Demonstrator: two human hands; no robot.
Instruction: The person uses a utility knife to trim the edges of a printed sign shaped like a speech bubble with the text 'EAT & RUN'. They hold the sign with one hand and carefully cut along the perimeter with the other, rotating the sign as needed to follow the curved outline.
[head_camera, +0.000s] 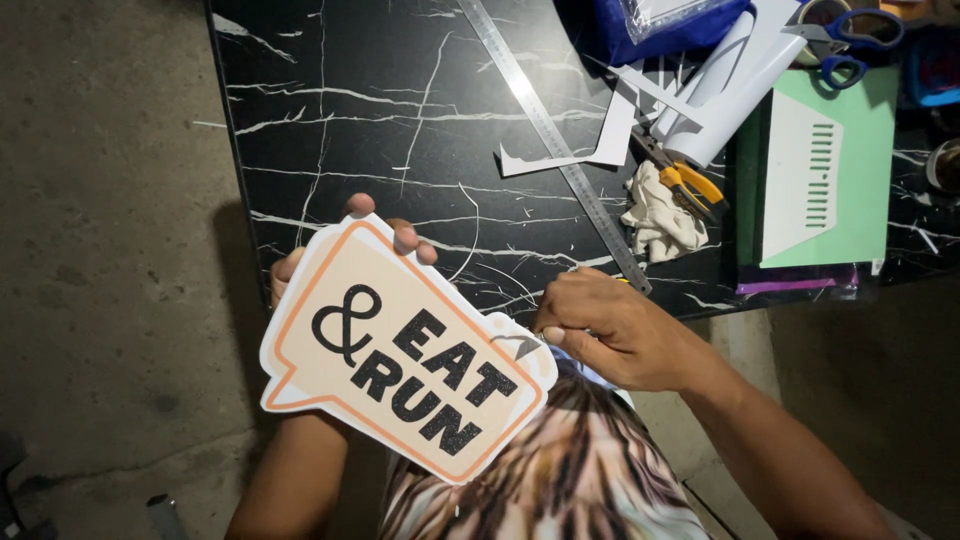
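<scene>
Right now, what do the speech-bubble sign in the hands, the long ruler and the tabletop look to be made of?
The speech-bubble sign looks like printed card or foam board: stiff, matte, white cut edge. Its dark letters sparkle, perhaps glitter. The left hand grips it from behind; the right hand pinches its edge. The ruler seems to be steel: thin, grey, dull sheen. The tabletop shows glossy black marble patterning, possibly laminate.

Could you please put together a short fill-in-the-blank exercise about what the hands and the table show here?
1. The left hand holds a speech-bubble sign with an ____ border.
2. The right hand pinches the sign's ____ edge.
3. The long metal ruler lies on a black ____-patterned table.
4. The scissors have ____ handles.

Missing words: orange; right; marble; blue
</scene>
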